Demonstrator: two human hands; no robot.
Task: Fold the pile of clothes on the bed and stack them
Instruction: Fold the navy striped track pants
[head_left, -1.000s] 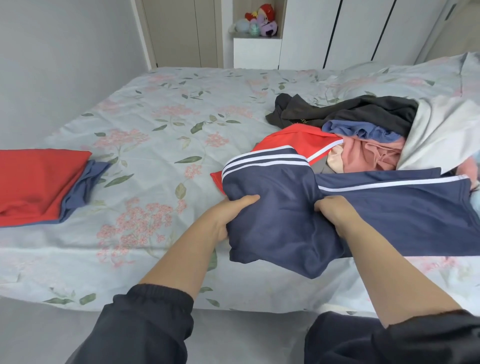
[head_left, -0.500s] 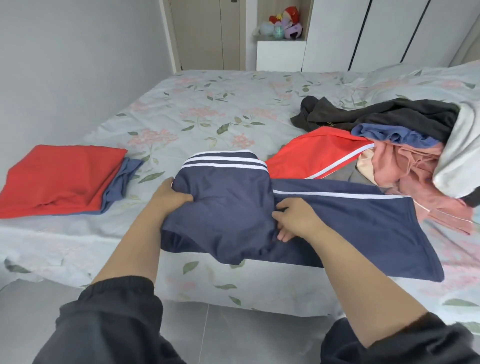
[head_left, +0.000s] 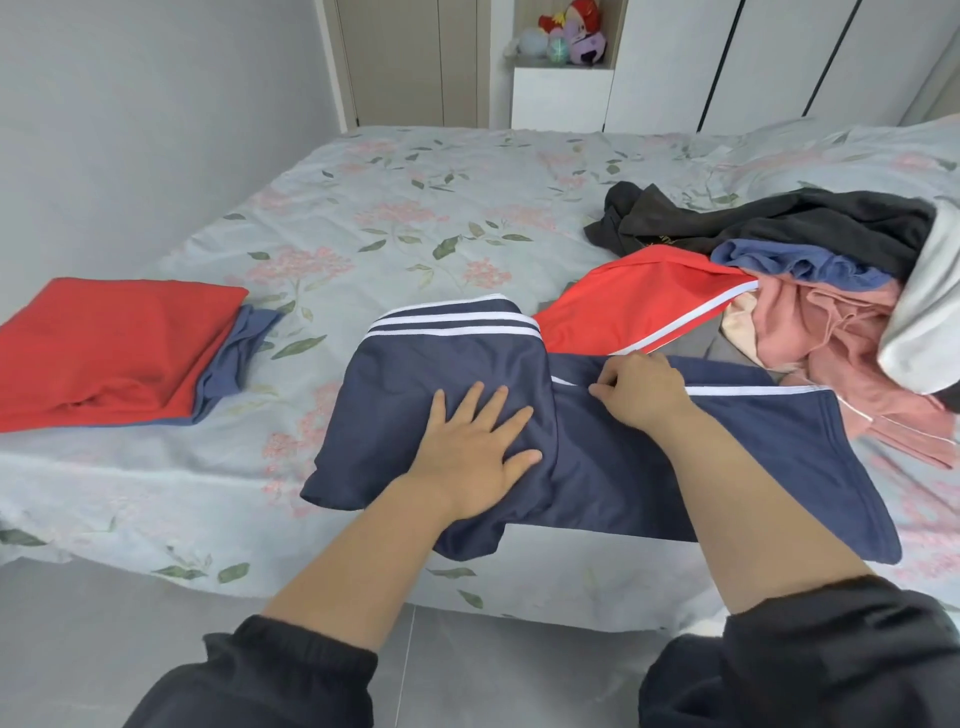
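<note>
While on one garment (head_left: 779, 467), two hands (head_left: 475, 447) (head_left: 641, 387)

Location type: home bedroom. Indicated by: bed (head_left: 415, 218) with floral cover, filling the middle of the scene; white wardrobe doors (head_left: 779, 62) with dark seams, far right; recessed shelf (head_left: 556, 66) holding plush toys (head_left: 584, 39), far centre; beige door panels (head_left: 415, 57), far left of shelf; grey tiled floor (head_left: 78, 623), near; loose clothes pile (head_left: 831, 234), right on bed; folded stack (head_left: 114, 343), left.
</note>
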